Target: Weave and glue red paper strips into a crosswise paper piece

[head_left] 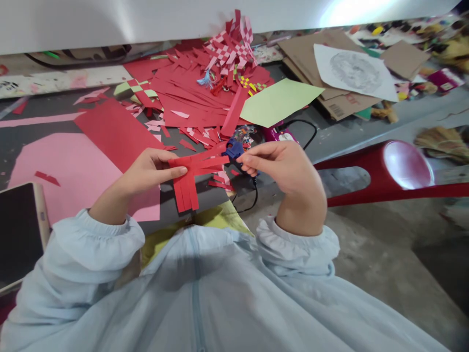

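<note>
My left hand [154, 168] grips red paper strips [186, 188] between thumb and fingers, the thumb lying on top where they meet. Some of these strips hang down side by side; others stick out to the right, spread apart. Close to the right-hand strip ends, the fingers of my right hand [271, 161] are closed in a pinch. What they hold, if anything, is too small to make out. Just past those fingertips lies a dark blue plastic piece [233, 148], partly hidden.
Behind my hands lie a heap of red paper strips [190, 98], checkered woven pieces [234, 49] and a pale green sheet [282, 102]. Pink paper [66, 166] and a tablet [20, 234] are at left. Cardboard [335, 105] and a red chair-like frame [351, 193] are at right.
</note>
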The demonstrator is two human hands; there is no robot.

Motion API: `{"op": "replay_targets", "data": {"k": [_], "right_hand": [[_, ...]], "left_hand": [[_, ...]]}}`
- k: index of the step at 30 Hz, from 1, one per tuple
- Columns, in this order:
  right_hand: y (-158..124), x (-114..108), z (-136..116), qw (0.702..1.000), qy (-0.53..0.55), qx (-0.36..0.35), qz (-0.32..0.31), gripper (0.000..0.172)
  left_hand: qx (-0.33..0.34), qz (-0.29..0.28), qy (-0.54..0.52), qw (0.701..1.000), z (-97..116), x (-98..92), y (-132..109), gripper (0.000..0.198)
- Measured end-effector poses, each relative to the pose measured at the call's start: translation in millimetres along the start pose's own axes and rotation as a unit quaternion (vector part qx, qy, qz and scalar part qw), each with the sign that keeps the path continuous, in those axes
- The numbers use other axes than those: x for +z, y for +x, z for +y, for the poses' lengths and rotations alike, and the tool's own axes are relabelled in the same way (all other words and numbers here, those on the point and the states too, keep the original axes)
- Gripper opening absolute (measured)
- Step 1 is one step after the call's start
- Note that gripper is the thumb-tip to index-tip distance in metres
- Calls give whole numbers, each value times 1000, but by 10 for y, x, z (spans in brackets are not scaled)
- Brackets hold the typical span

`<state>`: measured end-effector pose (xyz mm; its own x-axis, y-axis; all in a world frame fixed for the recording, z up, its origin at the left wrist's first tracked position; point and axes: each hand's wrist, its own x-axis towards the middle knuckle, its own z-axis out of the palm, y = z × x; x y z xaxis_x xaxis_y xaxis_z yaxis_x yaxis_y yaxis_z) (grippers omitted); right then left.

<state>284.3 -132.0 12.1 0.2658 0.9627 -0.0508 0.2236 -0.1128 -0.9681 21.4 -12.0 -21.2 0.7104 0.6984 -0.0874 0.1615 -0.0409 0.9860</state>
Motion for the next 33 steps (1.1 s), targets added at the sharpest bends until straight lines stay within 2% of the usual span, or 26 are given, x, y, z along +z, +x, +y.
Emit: {"op": "replay_targets", "data": {"k": [4,8,10,12,14,16,17,18,20,25,29,33], "right_hand": [[-14,-100,16,980,46,-79,176,6],[55,-148,64,921,105,-176,332,7],[78,-155,71,891,112,-208,387,7],[66,-150,57,883,109,-209,405,7],[24,-130,33,897,113,-202,376,6],[-29,-89,10,955,86,-147,242,5],[-53,-57,2,982,61,-99,147,4],[-71,-16,-2,997,38,-42,52,5],[-94,89,1,999,46,20,-14,8],[-93,367,51,989,113,73,-59,22],[-71,479,58,983,137,108,-58,37],[-62,542,16,979,152,119,-65,35]], "left_hand": [[-11,-11,-20,1000,19,7,-14,25],[-16,-15,-26,999,-17,-4,-18,22],[-20,-19,-25,999,-35,-10,-17,22],[-23,-18,-24,999,-41,-13,-16,22],[-22,-15,-23,999,-40,-12,-14,22],[-17,-16,-21,1000,-38,-10,-8,23],[-14,-16,-18,1000,-38,-10,-4,24],[-12,-14,-15,1000,-39,-8,0,25],[-8,-7,-12,1000,-38,-3,7,28],[-11,11,-20,1000,-1,25,9,31],[0,10,-30,1000,19,33,9,26],[-4,11,-37,999,-1,29,10,30]]}}
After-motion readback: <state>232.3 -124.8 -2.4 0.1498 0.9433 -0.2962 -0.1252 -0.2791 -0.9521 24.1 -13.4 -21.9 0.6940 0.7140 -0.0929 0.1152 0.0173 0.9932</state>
